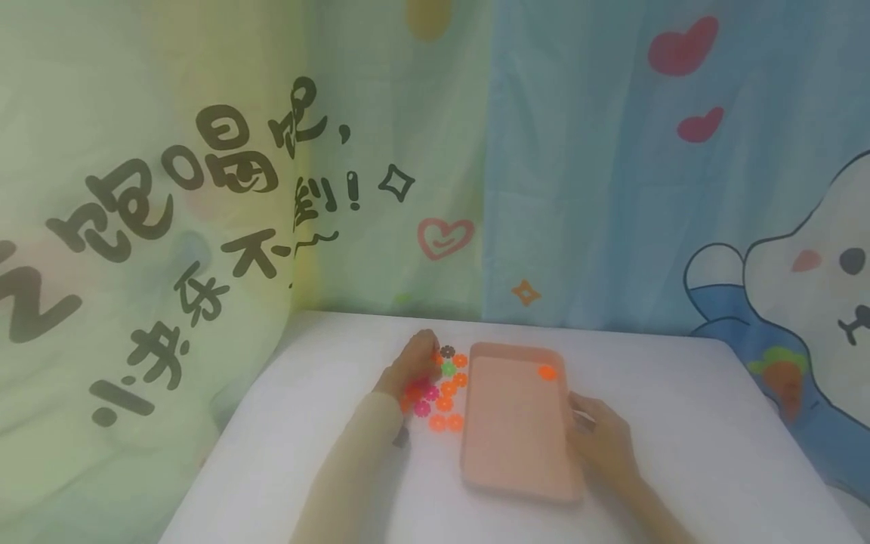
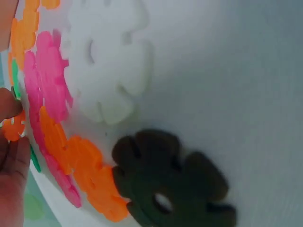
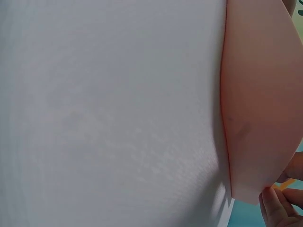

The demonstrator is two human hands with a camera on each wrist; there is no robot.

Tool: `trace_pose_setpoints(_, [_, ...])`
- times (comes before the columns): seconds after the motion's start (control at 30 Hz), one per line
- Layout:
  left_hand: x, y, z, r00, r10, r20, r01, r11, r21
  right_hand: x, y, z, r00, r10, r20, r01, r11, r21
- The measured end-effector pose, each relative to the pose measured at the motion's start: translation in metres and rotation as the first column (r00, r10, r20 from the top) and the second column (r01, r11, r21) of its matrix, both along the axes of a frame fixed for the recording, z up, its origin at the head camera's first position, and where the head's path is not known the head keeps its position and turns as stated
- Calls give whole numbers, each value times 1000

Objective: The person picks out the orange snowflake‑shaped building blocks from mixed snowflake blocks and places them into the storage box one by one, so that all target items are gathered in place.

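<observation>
My left hand (image 1: 416, 361) is above the left part of the white table, among several flower-shaped plastic pieces. In the left wrist view its thumb and fingers pinch an orange flower-shaped piece (image 2: 13, 126). Close by lie pink pieces (image 2: 51, 78), a white piece (image 2: 106, 61) and a black piece (image 2: 165, 184). To the right, my right hand (image 1: 605, 437) grips the right side of a pink tray (image 1: 513, 434). One orange piece (image 1: 547, 372) lies in the tray near its far right corner. An orange bit (image 3: 286, 183) shows between the right fingers; what it is, I cannot tell.
A green piece (image 1: 448, 369) and a dark piece (image 1: 447, 352) lie between the left hand and the tray. Orange pieces (image 1: 454, 422) sit beside the tray's left wall. Printed curtains (image 1: 578, 189) hang behind the table (image 1: 686, 423).
</observation>
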State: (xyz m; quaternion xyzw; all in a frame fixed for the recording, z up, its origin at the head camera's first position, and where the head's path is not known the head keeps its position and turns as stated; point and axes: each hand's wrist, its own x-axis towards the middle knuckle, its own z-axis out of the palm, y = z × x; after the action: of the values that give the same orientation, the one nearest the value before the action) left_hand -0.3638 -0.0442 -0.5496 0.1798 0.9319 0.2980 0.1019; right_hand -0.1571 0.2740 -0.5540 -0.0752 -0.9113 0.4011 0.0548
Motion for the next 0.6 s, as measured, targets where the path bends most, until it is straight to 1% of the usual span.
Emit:
trace_pose_setpoints(0.07, [1, 0, -1, 1000, 3, 1, -3, 1000, 21, 0, -1, 1, 1000, -1, 1, 1, 1000, -12])
trace_pose_setpoints(0.13, [3, -1, -2, 1000, 18, 10, -19, 999, 41, 0, -1, 2, 1000, 0, 0, 0, 1000, -25])
trace_pose_setpoints(0.27, [8, -3, 0, 999, -3, -35, 5, 999, 34, 0, -2, 3, 1000, -4, 18, 4, 1000, -28])
trace_pose_setpoints(0.37, [13, -6, 5, 999, -28, -45, 29, 999, 24, -1, -1, 2, 999, -9, 42, 10, 1000, -19])
trace_pose_setpoints(0.47, [17, -9, 9, 999, -38, -32, 39, 999, 18, -1, 0, 0, 998, -11, 63, 13, 1000, -29])
trace_pose_setpoints(0.5, [18, -10, 9, 999, -37, -22, 38, 999, 18, -2, 1, -1, 998, -7, 63, 9, 999, -32])
trace_pose_setpoints(0.6, [19, -12, 9, 999, -47, -21, 48, 998, 27, -2, 1, -3, 999, -2, 49, 3, 1000, -29])
